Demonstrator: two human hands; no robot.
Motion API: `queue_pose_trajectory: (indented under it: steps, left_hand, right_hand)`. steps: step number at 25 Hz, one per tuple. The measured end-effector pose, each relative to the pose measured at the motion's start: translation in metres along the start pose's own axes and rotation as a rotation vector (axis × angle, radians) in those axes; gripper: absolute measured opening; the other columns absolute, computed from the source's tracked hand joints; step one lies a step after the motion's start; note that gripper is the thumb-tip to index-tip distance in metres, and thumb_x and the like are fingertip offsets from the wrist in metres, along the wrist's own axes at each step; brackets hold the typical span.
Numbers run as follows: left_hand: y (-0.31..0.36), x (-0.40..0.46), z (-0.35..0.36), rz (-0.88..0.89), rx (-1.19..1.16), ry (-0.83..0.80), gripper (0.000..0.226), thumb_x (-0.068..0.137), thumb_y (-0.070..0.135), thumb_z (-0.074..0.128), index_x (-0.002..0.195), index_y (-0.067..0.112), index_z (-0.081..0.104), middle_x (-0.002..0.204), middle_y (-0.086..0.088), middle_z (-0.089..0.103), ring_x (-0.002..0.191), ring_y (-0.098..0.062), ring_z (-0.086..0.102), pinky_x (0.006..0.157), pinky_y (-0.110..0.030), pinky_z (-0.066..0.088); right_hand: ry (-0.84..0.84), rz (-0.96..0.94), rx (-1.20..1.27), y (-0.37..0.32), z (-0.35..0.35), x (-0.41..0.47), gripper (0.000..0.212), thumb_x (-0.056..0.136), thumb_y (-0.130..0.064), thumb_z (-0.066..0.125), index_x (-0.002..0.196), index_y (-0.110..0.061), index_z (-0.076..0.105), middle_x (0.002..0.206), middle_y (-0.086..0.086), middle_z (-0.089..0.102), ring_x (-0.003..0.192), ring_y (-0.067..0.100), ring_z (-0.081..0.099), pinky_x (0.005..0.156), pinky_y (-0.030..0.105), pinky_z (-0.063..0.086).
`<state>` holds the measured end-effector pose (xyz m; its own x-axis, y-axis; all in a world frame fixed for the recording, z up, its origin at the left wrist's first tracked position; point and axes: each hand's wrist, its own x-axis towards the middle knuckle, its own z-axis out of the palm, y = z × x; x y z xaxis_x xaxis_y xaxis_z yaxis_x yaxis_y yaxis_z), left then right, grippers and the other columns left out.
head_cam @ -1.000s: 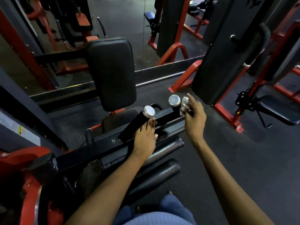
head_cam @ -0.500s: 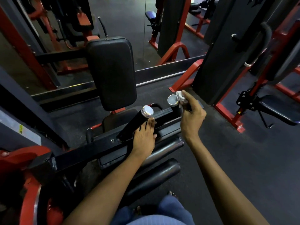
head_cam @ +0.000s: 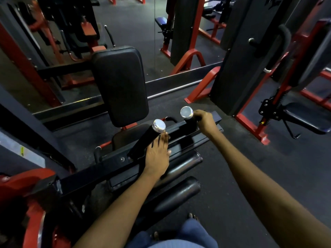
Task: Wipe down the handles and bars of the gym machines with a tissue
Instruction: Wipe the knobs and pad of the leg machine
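While right hand [head_cam: 206,121] curls round right handle [head_cam: 188,120], tissue hidden, left hand [head_cam: 156,153] lies flat, fingers straight, on left handle [head_cam: 146,138], backrest [head_cam: 120,85] beyond

Both bare arms reach forward from the lower edge of view.
The left hand [head_cam: 156,154] lies flat with straight fingers and thumb out; the right hand [head_cam: 206,121], farther ahead, is curled, knuckles up.
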<state>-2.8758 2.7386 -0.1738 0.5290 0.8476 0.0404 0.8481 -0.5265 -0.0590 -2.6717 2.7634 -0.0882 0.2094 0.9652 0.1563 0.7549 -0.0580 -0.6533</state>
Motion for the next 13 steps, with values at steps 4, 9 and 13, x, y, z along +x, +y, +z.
queue_pose_trajectory:
  steps: [4, 9, 13]
  left_hand:
    - [-0.002, 0.0, 0.002, -0.002, -0.022, 0.023, 0.068, 0.103, 0.038, 0.025, 0.151, 0.005, -0.011, 0.162, -0.011, -0.004, 0.148, -0.026, 0.005, 0.116, -0.039, 0.016]
    - [0.0, 0.0, 0.005, -0.006, 0.02, 0.047, 0.068, 0.103, 0.04, 0.027, 0.148, 0.005, -0.009, 0.161, -0.01, 0.0, 0.148, -0.026, 0.008, 0.116, -0.041, 0.017]
    - [0.003, 0.002, 0.005, -0.029, 0.023, 0.017, 0.068, 0.102, 0.041, 0.03, 0.151, 0.006, -0.003, 0.161, -0.01, 0.004, 0.148, -0.027, 0.009, 0.116, -0.042, 0.019]
  right_hand:
    - [0.324, 0.633, 0.002, 0.063, 0.03, -0.039, 0.024, 0.086, 0.003, 0.054, 0.105, -0.001, 0.067, 0.106, 0.017, 0.063, 0.095, 0.028, 0.062, 0.087, 0.035, 0.05]
    - [0.21, 0.555, -0.055, 0.078, 0.063, -0.073, 0.023, 0.092, -0.003, 0.05, 0.106, 0.003, 0.066, 0.102, 0.02, 0.059, 0.085, 0.025, 0.055, 0.076, 0.02, 0.035]
    - [0.245, 0.543, 0.009, 0.06, 0.082, -0.081, 0.019, 0.095, -0.011, 0.049, 0.09, 0.004, 0.059, 0.077, 0.0, 0.052, 0.063, 0.005, 0.045, 0.063, 0.017, 0.038]
